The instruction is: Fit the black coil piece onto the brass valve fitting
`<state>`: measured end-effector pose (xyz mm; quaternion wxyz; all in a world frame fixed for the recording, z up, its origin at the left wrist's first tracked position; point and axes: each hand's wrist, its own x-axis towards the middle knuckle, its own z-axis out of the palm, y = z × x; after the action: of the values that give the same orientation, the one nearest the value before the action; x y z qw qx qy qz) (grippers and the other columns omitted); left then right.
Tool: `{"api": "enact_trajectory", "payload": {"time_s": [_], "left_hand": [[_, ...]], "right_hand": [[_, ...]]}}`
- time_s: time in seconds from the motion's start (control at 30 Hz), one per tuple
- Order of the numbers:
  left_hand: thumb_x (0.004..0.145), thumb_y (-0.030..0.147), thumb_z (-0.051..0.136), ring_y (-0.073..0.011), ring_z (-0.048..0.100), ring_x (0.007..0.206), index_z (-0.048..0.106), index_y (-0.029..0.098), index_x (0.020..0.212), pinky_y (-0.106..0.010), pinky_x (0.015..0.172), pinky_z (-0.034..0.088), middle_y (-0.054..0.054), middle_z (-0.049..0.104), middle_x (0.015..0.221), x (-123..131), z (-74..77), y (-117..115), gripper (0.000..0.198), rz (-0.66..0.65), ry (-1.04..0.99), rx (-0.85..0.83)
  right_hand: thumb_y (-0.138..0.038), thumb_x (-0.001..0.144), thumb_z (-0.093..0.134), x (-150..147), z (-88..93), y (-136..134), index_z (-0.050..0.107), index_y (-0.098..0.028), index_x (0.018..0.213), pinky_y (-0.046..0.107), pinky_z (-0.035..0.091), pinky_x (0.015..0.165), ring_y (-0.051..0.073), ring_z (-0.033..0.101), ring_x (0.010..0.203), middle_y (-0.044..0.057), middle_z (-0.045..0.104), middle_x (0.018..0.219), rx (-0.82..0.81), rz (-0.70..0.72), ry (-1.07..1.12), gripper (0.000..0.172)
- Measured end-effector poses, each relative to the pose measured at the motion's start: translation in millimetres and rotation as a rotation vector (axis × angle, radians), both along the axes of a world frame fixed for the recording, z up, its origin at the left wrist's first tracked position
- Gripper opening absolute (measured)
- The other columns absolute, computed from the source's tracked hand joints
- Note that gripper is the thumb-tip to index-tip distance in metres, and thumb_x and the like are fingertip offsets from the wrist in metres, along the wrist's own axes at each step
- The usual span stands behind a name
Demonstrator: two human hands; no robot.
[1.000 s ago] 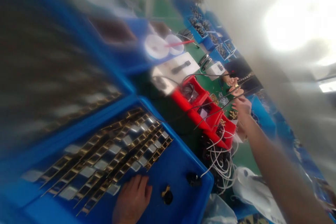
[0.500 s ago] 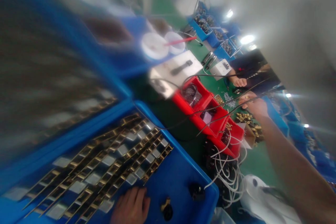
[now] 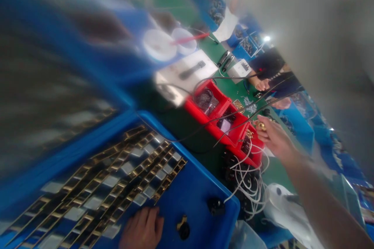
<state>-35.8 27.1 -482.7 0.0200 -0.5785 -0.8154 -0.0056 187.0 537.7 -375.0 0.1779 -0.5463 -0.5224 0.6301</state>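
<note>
My right hand (image 3: 274, 138) is stretched out beside the red bins (image 3: 214, 113), its fingers closed round a small brass fitting (image 3: 261, 125). My left hand (image 3: 142, 227) rests low in the blue tray (image 3: 204, 186), fingers curled and together; their tips are hidden, so what they hold, if anything, does not show. Just left of it lie rows of gold-framed strips (image 3: 117, 179) with pale square pieces. To its right on the tray floor is a black and brass part (image 3: 184, 227). A black piece (image 3: 215, 205) sits near the tray's right corner.
White cable (image 3: 248, 186) hangs in loops by the red bins. Thin dark wires (image 3: 201, 128) cross in front of them. A white box (image 3: 187, 72) and white tubs (image 3: 160, 44) stand behind. Across the green table are a co-worker's hands (image 3: 262, 85).
My right hand has drawn back from over the brass pile toward the red bins, and a brass fitting now shows in its fingers. My left hand stays in the tray. The view has shifted slightly.
</note>
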Motion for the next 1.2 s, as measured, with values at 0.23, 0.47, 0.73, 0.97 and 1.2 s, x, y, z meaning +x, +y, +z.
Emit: {"api": "enact_trajectory", "payload": {"time_s": [0.23, 0.47, 0.73, 0.97, 1.2], "left_hand": [[0.092, 0.018, 0.071, -0.0291, 0.055, 0.083, 0.063, 0.015, 0.102, -0.047, 0.075, 0.044, -0.006, 0.056, 0.087, 0.7, 6.9, 7.0, 0.012, -0.02, 0.008, -0.03], [0.092, 0.019, 0.072, -0.0298, 0.055, 0.083, 0.063, 0.015, 0.102, -0.047, 0.074, 0.044, -0.007, 0.056, 0.088, 0.2, 8.9, 7.4, 0.014, -0.045, 0.028, -0.028], [0.092, 0.018, 0.071, -0.0304, 0.056, 0.083, 0.063, 0.015, 0.102, -0.047, 0.074, 0.044, -0.007, 0.058, 0.088, 0.9, 8.3, 8.0, 0.014, -0.052, 0.031, -0.025], [0.092, 0.02, 0.072, -0.03, 0.056, 0.084, 0.062, 0.016, 0.103, -0.047, 0.075, 0.044, -0.007, 0.059, 0.089, 0.4, 5.1, 5.8, 0.015, -0.048, 0.032, -0.038], [0.091, 0.019, 0.074, -0.0292, 0.055, 0.085, 0.061, 0.015, 0.105, -0.046, 0.075, 0.045, -0.007, 0.059, 0.09, 1.5, 10.9, 8.4, 0.019, -0.053, 0.033, -0.036]], "right_hand": [[-0.059, 0.094, 0.074, -23.8, 35.0, -68.8, 0.067, -0.016, 0.094, 0.024, 0.013, 0.046, 0.006, 0.026, 0.053, -0.004, 0.035, 0.067, -0.209, 0.072, 0.209, 0.044], [-0.052, 0.093, 0.078, -36.2, 51.7, -80.6, 0.068, -0.014, 0.091, 0.024, 0.014, 0.045, 0.004, 0.025, 0.052, -0.003, 0.038, 0.068, -0.302, 0.051, 0.261, 0.039], [-0.056, 0.089, 0.081, -35.8, 45.1, -82.7, 0.066, -0.015, 0.09, 0.022, 0.016, 0.045, 0.004, 0.028, 0.053, -0.004, 0.038, 0.07, -0.361, 0.021, 0.251, 0.044], [-0.057, 0.088, 0.083, -36.4, 45.3, -83.0, 0.062, -0.017, 0.087, 0.024, 0.014, 0.046, 0.004, 0.027, 0.052, -0.003, 0.035, 0.07, -0.376, 0.019, 0.259, 0.045], [-0.057, 0.089, 0.082, -36.8, 49.5, -83.9, 0.054, -0.017, 0.081, 0.026, 0.01, 0.049, 0.005, 0.027, 0.053, -0.003, 0.033, 0.069, -0.418, 0.052, 0.28, 0.049]]}}
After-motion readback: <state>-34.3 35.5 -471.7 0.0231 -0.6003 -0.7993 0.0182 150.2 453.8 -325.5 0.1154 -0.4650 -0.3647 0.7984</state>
